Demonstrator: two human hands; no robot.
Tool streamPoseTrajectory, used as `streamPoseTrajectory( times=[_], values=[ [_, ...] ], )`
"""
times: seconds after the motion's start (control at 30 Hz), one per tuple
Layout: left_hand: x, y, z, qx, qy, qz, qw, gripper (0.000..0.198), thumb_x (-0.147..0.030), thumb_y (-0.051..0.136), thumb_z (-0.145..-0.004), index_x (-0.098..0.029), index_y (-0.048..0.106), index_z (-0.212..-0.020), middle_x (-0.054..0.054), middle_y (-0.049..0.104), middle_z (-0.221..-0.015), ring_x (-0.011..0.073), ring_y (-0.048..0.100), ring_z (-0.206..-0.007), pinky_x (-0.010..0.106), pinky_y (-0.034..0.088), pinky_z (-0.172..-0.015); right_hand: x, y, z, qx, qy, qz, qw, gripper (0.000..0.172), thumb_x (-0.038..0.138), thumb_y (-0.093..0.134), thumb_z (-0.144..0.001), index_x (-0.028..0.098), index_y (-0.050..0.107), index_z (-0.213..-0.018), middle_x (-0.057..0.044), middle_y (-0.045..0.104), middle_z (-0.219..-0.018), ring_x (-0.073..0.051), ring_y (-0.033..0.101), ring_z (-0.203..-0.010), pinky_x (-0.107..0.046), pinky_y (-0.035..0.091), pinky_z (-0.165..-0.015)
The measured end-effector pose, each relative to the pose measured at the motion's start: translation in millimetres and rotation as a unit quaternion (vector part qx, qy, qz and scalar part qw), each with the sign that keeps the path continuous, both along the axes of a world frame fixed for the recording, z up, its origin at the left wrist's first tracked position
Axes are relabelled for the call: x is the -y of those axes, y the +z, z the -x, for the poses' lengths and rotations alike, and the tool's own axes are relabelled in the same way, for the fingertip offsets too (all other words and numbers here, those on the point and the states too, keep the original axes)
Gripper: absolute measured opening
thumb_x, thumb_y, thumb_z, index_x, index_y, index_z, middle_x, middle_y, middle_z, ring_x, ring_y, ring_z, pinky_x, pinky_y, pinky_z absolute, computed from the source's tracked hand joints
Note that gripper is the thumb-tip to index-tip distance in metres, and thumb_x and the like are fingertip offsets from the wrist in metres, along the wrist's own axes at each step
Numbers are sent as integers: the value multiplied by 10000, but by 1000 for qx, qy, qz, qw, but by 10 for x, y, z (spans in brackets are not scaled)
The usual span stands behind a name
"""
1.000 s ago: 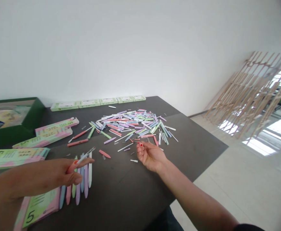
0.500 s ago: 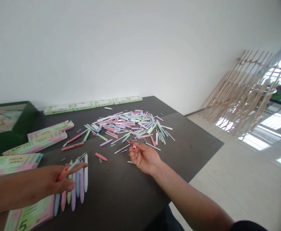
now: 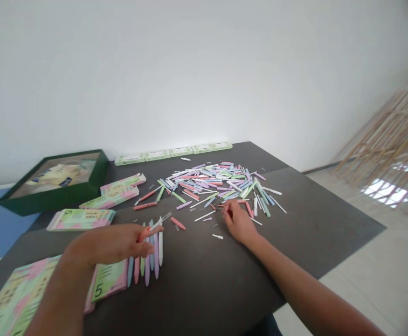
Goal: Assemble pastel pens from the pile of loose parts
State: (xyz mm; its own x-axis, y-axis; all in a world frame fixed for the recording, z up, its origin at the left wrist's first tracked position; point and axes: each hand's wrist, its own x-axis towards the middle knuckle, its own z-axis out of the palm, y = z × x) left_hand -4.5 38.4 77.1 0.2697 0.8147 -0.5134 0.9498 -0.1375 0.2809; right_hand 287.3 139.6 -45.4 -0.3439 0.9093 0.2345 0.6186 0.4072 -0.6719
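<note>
Left hand point(image 3: 107, 242) clamped on a coral pen point(image 3: 144, 234) above a row of pastel pens point(image 3: 147, 267); right hand point(image 3: 238, 223), fingertips pinched together, at scattered pen parts point(image 3: 217, 182) on the counter point(image 3: 329, 219).

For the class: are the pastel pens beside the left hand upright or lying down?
Lying down: the pastel pens rest side by side, flat on the dark tabletop.

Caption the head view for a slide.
Left hand holds a coral pen over lined-up pastel pens; right hand beside a heap of pen parts.
</note>
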Motion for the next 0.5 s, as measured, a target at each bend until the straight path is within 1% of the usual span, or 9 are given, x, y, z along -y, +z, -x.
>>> streamPoseTrajectory(
  times=[0.03, 0.07, 0.1, 0.13, 0.2, 0.27, 0.33, 0.4, 0.5],
  values=[
    [-5, 5, -11, -6, 19, 14, 1000, 366, -481, 414, -790, -177, 550, -640, 11, 515, -595, 158, 477, -542, 232, 310, -477, 7, 80, 52, -71, 5, 1, 997, 128, 225, 409, -867, 208, 402, -994, -58, 639, -837, -193, 616, -785, -314, 431, -722],
    [-10, 11, -24, -13, 25, 26, 999, 380, -481, 397, -800, -173, 564, -652, 18, 528, -599, 160, 481, -546, 238, 317, -488, 23, 177, 111, -152, 27, 8, 988, 121, 236, 421, -872, 216, 381, -985, -46, 644, -828, -178, 617, -769, -312, 442, -724],
    [-16, 20, -39, -15, 29, 32, 999, 375, -471, 396, -802, -171, 583, -677, 20, 546, -606, 160, 488, -552, 241, 327, -503, 50, 287, 175, -236, 64, 22, 969, 130, 248, 434, -876, 223, 359, -979, -35, 648, -819, -163, 616, -732, -306, 457, -703],
    [-22, 30, -57, -15, 28, 35, 999, 378, -467, 392, -810, -170, 603, -710, 22, 564, -621, 159, 492, -560, 243, 335, -517, 90, 404, 242, -312, 101, 39, 944, 142, 260, 444, -881, 229, 344, -977, -26, 652, -813, -150, 614, -692, -299, 470, -671],
    [-32, 47, -95, -26, 33, 37, 998, 355, -439, 407, -802, -168, 620, -719, 26, 594, -642, 153, 491, -557, 242, 333, -512, 200, 631, 380, -407, 158, 63, 897, 176, 264, 488, -878, 235, 342, -971, -15, 661, -802, -139, 618, -664, -295, 486, -644],
    [-40, 50, -126, -35, 34, 34, 998, 319, -405, 426, -790, -168, 625, -711, 25, 609, -655, 143, 481, -548, 237, 324, -498, 328, 805, 514, -453, 189, 69, 869, 195, 253, 524, -872, 237, 359, -976, -16, 665, -822, -139, 632, -682, -302, 499, -653],
    [-47, 37, -141, -37, 36, 31, 998, 295, -381, 435, -787, -170, 624, -703, 17, 604, -648, 134, 463, -536, 231, 315, -484, 438, 900, 632, -480, 204, 67, 851, 203, 245, 544, -868, 240, 372, -977, -8, 663, -820, -137, 637, -692, -308, 509, -667],
    [-54, 17, -140, -36, 39, 29, 998, 281, -370, 439, -790, -173, 622, -709, 5, 584, -630, 127, 447, -525, 227, 311, -475, 505, 923, 725, -495, 208, 59, 842, 200, 239, 549, -869, 243, 378, -972, -2, 660, -820, -135, 643, -704, -310, 514, -680],
    [-65, 2, -132, -36, 43, 27, 998, 267, -372, 452, -794, -177, 614, -711, -7, 548, -604, 128, 443, -525, 227, 306, -470, 529, 897, 807, -502, 203, 41, 839, 190, 233, 541, -874, 245, 376, -968, -3, 660, -833, -137, 651, -726, -313, 516, -696]
  ],
)
